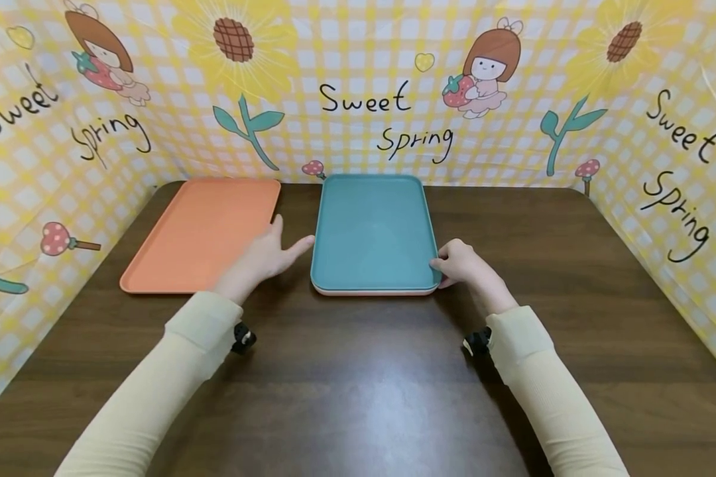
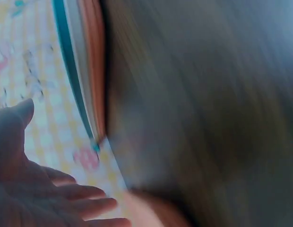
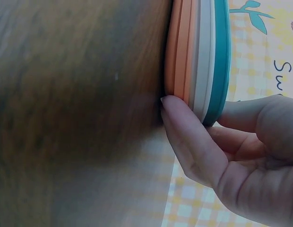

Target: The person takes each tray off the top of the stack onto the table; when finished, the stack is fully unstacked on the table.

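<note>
A teal rectangular tray (image 1: 370, 232) tops a stack at the table's far middle. Edge-on in the right wrist view, white trays (image 3: 203, 61) and orange trays (image 3: 179, 52) lie under it. My right hand (image 1: 461, 260) grips the stack's near right edge, its thumb by the teal rim and its fingers curled against the side down to the lowest tray. A single orange tray (image 1: 215, 225) lies flat to the left. Above its right edge hovers my left hand (image 1: 266, 255), fingers and thumb spread, holding nothing, with the thumb close to the stack's left side.
Dark wooden table (image 1: 358, 371) extends in front of the trays. A yellow checked cloth (image 1: 370, 59) with printed flowers and lettering rises along the back and both sides. Black wrist cameras (image 1: 244, 338) sit at both cuffs.
</note>
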A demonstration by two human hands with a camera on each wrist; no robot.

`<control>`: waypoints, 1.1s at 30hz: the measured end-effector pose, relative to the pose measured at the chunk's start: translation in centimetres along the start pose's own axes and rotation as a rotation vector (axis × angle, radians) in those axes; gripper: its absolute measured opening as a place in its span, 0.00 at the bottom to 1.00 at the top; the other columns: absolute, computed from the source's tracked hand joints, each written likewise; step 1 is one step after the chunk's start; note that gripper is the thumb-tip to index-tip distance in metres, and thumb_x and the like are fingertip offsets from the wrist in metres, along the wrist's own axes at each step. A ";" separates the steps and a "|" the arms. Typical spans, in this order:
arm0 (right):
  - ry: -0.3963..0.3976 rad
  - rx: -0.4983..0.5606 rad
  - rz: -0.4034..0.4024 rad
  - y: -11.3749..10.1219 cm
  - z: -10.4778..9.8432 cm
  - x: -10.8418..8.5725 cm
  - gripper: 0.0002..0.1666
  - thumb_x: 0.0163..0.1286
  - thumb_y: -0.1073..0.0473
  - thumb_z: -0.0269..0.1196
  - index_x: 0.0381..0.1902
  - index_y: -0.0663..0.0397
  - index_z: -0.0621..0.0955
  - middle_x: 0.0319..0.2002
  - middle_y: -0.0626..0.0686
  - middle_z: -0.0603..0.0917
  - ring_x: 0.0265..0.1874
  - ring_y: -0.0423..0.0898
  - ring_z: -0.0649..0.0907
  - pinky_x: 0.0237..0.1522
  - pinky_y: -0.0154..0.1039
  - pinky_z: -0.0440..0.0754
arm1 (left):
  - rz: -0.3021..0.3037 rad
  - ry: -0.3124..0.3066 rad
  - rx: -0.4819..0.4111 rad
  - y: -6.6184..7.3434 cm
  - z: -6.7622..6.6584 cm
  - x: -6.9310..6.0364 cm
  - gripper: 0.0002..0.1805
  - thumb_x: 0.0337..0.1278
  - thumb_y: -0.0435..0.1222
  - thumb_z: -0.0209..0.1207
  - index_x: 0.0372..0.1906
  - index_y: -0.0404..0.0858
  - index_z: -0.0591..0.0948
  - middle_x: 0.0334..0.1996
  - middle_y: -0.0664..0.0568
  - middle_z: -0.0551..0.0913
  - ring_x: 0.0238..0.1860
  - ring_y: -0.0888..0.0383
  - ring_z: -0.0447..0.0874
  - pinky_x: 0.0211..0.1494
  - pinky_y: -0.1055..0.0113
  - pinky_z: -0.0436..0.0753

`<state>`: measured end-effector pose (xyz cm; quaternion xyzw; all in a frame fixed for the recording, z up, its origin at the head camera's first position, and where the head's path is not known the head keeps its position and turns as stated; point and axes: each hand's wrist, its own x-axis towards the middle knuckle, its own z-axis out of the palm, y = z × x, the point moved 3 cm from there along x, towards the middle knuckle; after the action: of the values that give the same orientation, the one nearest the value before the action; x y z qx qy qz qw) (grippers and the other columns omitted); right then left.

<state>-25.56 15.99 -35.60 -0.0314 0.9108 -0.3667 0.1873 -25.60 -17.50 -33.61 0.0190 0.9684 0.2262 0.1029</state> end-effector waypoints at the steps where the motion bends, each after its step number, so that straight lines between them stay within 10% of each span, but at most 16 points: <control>1: 0.000 -0.002 0.001 0.0 0.0 0.1 0.14 0.70 0.64 0.53 0.34 0.73 0.80 0.31 0.63 0.82 0.22 0.43 0.85 0.33 0.40 0.85 | -0.013 -0.019 -0.035 0.6 0.4 0.0 0.58 0.54 0.71 0.37 0.73 0.35 0.32 0.74 0.34 0.41 0.73 0.36 0.44 0.72 0.43 0.52; 9: -0.003 -0.002 0.003 -0.2 -0.1 0.2 0.14 0.70 0.64 0.53 0.35 0.73 0.80 0.32 0.64 0.83 0.22 0.43 0.85 0.33 0.40 0.85 | -0.049 -0.042 -0.126 3.6 2.3 0.5 0.45 0.65 0.58 0.43 0.71 0.27 0.51 0.70 0.32 0.55 0.71 0.37 0.53 0.70 0.46 0.59; 26: 0.019 -0.002 0.000 -0.6 -0.4 0.1 0.15 0.69 0.63 0.55 0.37 0.75 0.82 0.32 0.65 0.83 0.20 0.43 0.85 0.33 0.40 0.85 | -0.052 0.078 -0.148 3.9 2.5 1.1 0.23 0.55 0.27 0.49 0.57 0.27 0.74 0.45 0.38 0.81 0.48 0.45 0.76 0.47 0.59 0.79; 33: 0.031 0.021 0.018 -0.4 -0.4 0.0 0.14 0.67 0.64 0.57 0.33 0.74 0.82 0.27 0.61 0.82 0.18 0.42 0.84 0.31 0.39 0.84 | -0.060 0.064 -0.128 3.9 2.7 1.0 0.14 0.54 0.27 0.48 0.45 0.29 0.78 0.22 0.50 0.69 0.31 0.52 0.67 0.31 0.67 0.68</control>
<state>-25.75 16.00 -35.03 -0.0154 0.9100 -0.3747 0.1768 -26.09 -12.76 -34.42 -0.0240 0.9549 0.2851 0.0797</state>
